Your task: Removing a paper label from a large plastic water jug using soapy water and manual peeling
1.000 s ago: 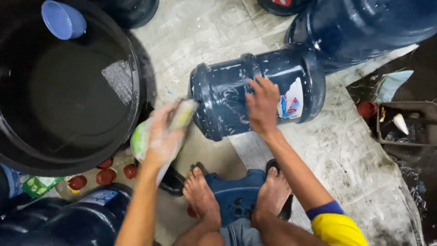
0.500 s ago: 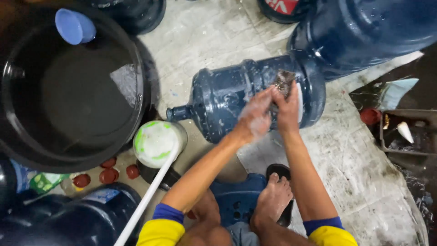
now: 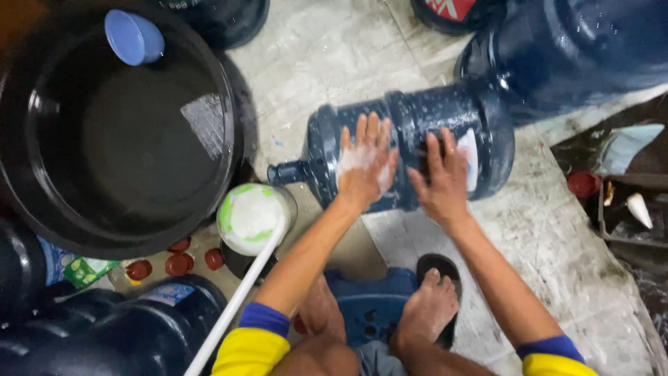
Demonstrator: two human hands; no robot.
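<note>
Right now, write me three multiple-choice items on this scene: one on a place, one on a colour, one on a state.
1. Where do both hands rest?
A. on the lying water jug
B. in the black tub
C. on the stool

2. What colour is the cup in the tub?
A. red
B. blue
C. white

3. How does the jug under the hands lie?
A. upright
B. on its side
C. upside down

Answers: 1 A, the left hand and right hand lie flat on the water jug. 2 B, the cup at the rim of the tub is blue. 3 B, its neck points sideways toward the tub.
</note>
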